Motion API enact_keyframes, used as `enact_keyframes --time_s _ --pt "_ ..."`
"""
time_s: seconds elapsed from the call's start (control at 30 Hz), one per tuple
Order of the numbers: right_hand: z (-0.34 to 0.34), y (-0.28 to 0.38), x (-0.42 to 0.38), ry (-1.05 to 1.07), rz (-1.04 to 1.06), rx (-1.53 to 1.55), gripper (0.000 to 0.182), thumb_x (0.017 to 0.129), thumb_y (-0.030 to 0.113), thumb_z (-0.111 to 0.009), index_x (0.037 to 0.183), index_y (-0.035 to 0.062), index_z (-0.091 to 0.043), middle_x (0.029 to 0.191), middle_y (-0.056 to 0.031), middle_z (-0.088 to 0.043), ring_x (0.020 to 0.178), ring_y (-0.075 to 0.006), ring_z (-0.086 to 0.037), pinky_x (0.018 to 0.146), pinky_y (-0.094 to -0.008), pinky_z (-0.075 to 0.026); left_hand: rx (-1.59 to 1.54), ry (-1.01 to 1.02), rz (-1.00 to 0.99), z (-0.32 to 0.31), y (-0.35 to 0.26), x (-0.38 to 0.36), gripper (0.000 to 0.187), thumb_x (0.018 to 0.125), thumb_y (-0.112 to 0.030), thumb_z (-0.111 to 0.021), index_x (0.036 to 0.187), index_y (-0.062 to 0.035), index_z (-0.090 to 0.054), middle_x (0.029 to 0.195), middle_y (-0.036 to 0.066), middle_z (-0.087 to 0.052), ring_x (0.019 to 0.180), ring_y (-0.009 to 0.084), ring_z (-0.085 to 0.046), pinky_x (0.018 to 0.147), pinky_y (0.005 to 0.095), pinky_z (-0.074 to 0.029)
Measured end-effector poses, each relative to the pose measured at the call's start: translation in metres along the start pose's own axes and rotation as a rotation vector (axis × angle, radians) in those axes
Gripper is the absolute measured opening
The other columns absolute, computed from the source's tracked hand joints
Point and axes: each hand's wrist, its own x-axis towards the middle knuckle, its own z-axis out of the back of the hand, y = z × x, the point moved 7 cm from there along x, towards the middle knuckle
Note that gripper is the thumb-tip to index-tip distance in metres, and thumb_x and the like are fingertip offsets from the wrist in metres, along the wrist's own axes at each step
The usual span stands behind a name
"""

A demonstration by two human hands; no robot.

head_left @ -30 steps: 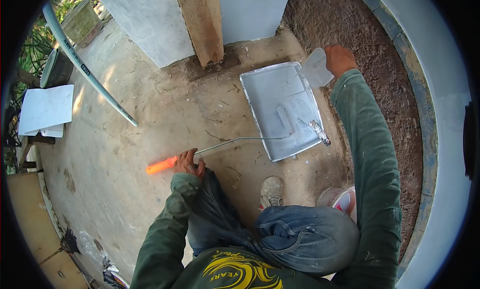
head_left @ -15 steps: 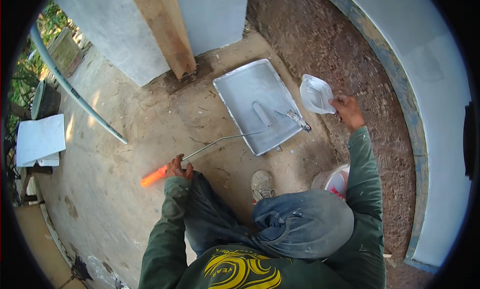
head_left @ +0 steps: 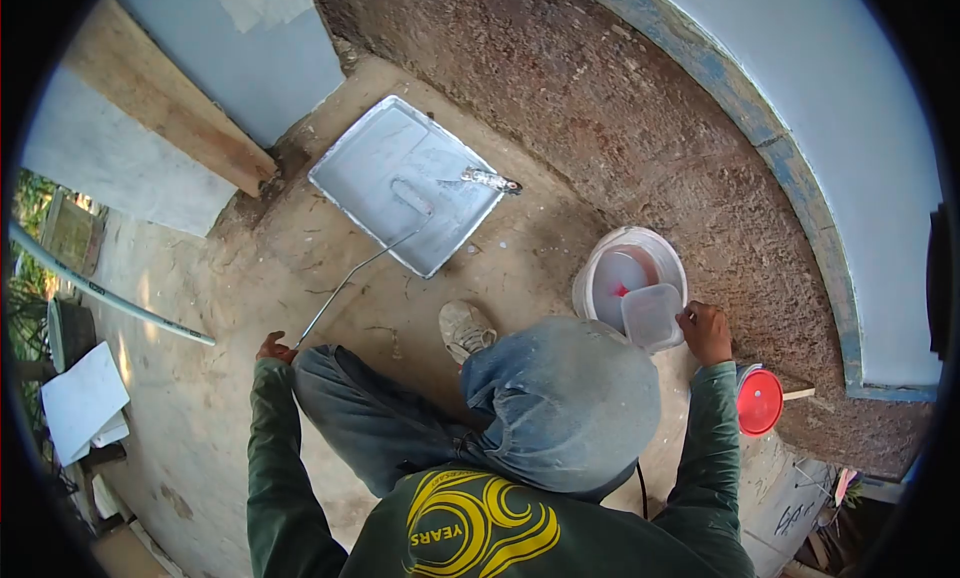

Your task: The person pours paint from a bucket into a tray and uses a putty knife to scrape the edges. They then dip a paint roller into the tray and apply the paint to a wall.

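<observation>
My right hand (head_left: 706, 333) pinches the edge of a small translucent plastic container (head_left: 652, 316), which overlaps the near rim of a white bucket (head_left: 668, 250). Inside the bucket are pale liquid and something pink-red. Off to the left, my left hand (head_left: 277, 348) is closed at the handle end of a paint roller (head_left: 335, 296); its handle is hidden by the hand and sleeve. The roller's paint-covered head (head_left: 411, 196) rests in a paint tray (head_left: 330, 183) coated with pale grey paint. Across the tray's right edge lies a paint-smeared brush (head_left: 490, 180).
A can with a red lid (head_left: 759, 402) stands right of my arm, a stick beside it. A wooden post (head_left: 165, 93) rises at upper left, with a hose (head_left: 130, 300) below. White boards (head_left: 85, 403) lie far left. A painted wall (head_left: 840, 178) curves along the right.
My view has turned right, bringing the bucket and red lid into fuller sight. My right hand has brought the container from beside the tray to the bucket. The roller head stays in the tray.
</observation>
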Motion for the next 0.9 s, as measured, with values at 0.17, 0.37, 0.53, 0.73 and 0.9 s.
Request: enact_keyframes --time_s 0.17,0.37,0.53,0.73,0.9 --pt "-0.025 0.0 0.027 0.032 0.017 -0.267 0.022 0.078 0.031 -0.072 0.085 0.0108 -0.068 0.089 -0.0151 -0.068 0.085 -0.0353 -0.065 0.073 -0.0486 -0.05 0.2 0.024 -0.09 -0.011 0.026 0.015 0.028 0.075 -0.009 -0.075 0.103 -0.0124 -0.07 0.084 0.011 -0.073 0.078 0.0234 -0.071 0.074 0.0325 -0.057" --pt "0.054 0.167 0.097 -0.176 0.397 -0.012 0.027 0.082 0.03 -0.066 0.098 0.0081 -0.064 0.092 -0.0159 -0.068 0.083 -0.0403 -0.065 0.07 -0.0483 -0.052 0.032 -0.123 -0.101 0.036 -0.002 0.012 0.005 0.081 -0.018 -0.068 0.084 -0.0153 -0.071 0.077 0.007 -0.07 0.074 0.0178 -0.068 0.067 0.0301 -0.054" --pt "-0.054 0.275 0.182 -0.008 0.594 0.011 0.038 0.083 0.034 -0.067 0.108 0.006 -0.062 0.102 -0.0201 -0.067 0.095 -0.0398 -0.065 0.079 -0.0483 -0.052 0.07 -0.1 -0.184 0.045 0.003 -0.032 0.049 0.065 -0.014 -0.082 0.111 -0.0193 -0.065 0.08 0.006 -0.064 0.078 0.0208 -0.065 0.072 0.0332 -0.054" --pt "-0.136 0.296 0.24 0.164 0.368 -0.042 0.055 0.08 0.036 -0.072 0.12 0.0043 -0.05 0.104 -0.0257 -0.065 0.102 -0.0429 -0.062 0.088 -0.0471 -0.05 0.389 -0.068 0.152 0.007 0.061 -0.07 0.063 0.061 -0.026 -0.085 0.118 -0.0217 -0.059 0.117 0.009 -0.059 0.113 0.03 -0.056 0.088 0.0514 -0.047" --pt "-0.17 0.275 0.275 0.326 0.331 0.217 0.054 0.077 0.028 -0.077 0.114 0.0028 -0.047 0.106 -0.0258 -0.064 0.104 -0.0428 -0.061 0.09 -0.0492 -0.048 0.453 -0.148 0.064 0.021 0.051 -0.064 0.045 0.07 -0.023 -0.079 0.111 -0.0225 -0.059 0.11 0.007 -0.06 0.107 0.0296 -0.059 0.089 0.0509 -0.043"
